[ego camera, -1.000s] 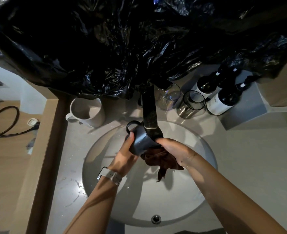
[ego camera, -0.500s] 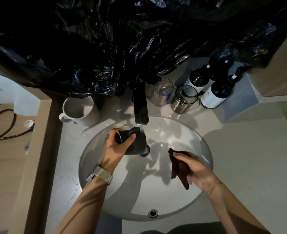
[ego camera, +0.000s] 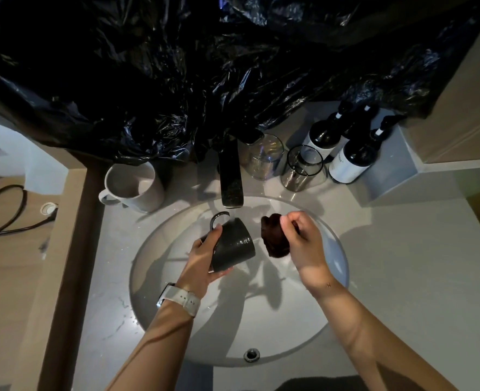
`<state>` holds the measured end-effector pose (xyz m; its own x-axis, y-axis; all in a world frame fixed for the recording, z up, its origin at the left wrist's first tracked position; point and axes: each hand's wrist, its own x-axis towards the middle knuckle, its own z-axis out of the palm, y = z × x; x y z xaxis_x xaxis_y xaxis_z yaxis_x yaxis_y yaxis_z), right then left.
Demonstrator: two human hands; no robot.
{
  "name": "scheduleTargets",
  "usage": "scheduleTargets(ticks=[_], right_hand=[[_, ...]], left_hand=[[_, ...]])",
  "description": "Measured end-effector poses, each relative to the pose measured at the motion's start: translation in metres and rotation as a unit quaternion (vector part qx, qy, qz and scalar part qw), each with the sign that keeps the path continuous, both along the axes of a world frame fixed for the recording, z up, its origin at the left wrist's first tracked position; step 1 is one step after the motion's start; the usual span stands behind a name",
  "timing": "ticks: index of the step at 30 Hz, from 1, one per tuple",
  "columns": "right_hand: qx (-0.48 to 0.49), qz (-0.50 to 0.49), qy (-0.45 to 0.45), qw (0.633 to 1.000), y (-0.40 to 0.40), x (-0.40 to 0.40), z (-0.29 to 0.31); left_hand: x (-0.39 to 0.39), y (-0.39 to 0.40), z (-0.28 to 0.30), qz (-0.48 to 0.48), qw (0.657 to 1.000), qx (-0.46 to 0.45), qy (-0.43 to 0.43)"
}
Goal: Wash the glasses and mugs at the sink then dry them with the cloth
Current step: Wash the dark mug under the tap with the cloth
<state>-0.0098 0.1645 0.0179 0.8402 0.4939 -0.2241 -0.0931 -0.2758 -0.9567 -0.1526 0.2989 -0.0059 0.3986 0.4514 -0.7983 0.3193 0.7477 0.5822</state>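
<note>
Two hands busy: left hand point(ego camera: 205, 256) grips black mug point(ego camera: 233, 245) under faucet point(ego camera: 230, 179); right hand point(ego camera: 301, 238), at mug's 3 o'clock, clutches brown cloth point(ego camera: 274, 235). Best rotate mug, rinse rim fully.

Left hand point(ego camera: 205, 255) gripping — right hand point(ego camera: 303, 238) fisted, both forearms extended

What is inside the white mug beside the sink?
The white mug looks empty: only its pale inner wall and bottom show. The near inner wall is hidden by its own rim.
</note>
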Motion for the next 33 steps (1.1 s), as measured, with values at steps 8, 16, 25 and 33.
scheduleTargets(ticks=[8, 16, 25, 33], right_hand=[[-0.067, 0.147, -0.244, 0.956, 0.052, 0.002, -0.005], [-0.181, 0.166, -0.21, 0.946, 0.067, 0.005, 0.001], [-0.186, 0.251, -0.266, 0.912, 0.035, 0.018, 0.014], [-0.063, 0.102, -0.014, 0.993, 0.046, 0.01, 0.045]], left_hand=[[-0.019, 0.008, -0.002, 0.009, 0.999, 0.051, 0.011], [-0.032, 0.019, -0.007, 0.052, 0.996, 0.058, 0.04], [-0.024, 0.015, -0.006, 0.022, 0.999, 0.017, 0.023], [-0.009, 0.017, 0.0, 0.016, 0.998, 0.034, 0.043]])
